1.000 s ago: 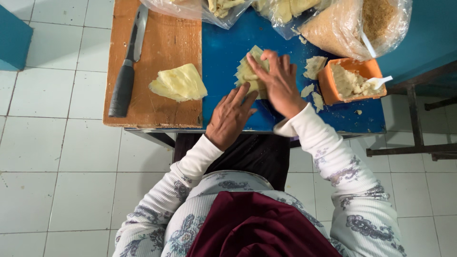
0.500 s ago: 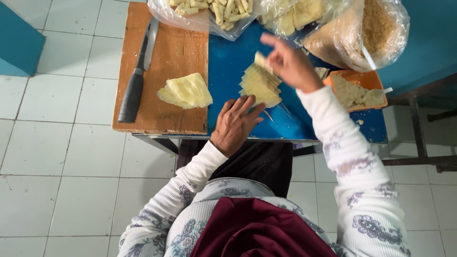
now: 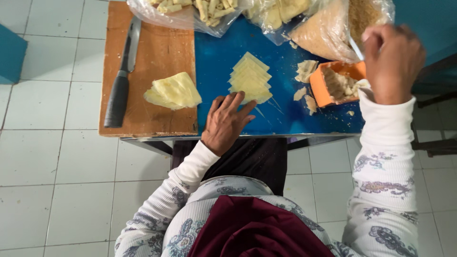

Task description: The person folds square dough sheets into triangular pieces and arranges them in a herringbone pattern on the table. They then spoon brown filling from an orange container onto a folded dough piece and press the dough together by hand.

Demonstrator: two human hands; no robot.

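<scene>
Right hand (image 3: 393,62) grip: fingers curled shut around a thin white spoon handle (image 3: 355,47), raised over the orange tub (image 3: 320,85) at the worktop's right edge. Left hand (image 3: 226,122) grip: fingers spread flat, empty, fingertips resting on the near end of the wrapper stack (image 3: 249,78) in the middle of the blue worktop (image 3: 216,62), close to its front edge. Wrappers look thin, pale, limp; judged very light and easily torn, best lifted one at a time by a corner or edge, peeling rather than pulling. Stack fanned; six or so layers show, exact count unclear. One folded pile of sheets (image 3: 173,91) on the wooden board (image 3: 157,47) at the left end. One black-handled knife (image 3: 123,76) along the board's left edge. A few loose wrapper scraps (image 3: 305,70) just beside the tub. Three clear bags (image 3: 190,12) across the far edge, one with crumbs, two with rolled pieces. One tub, crumbly filling inside.
</scene>
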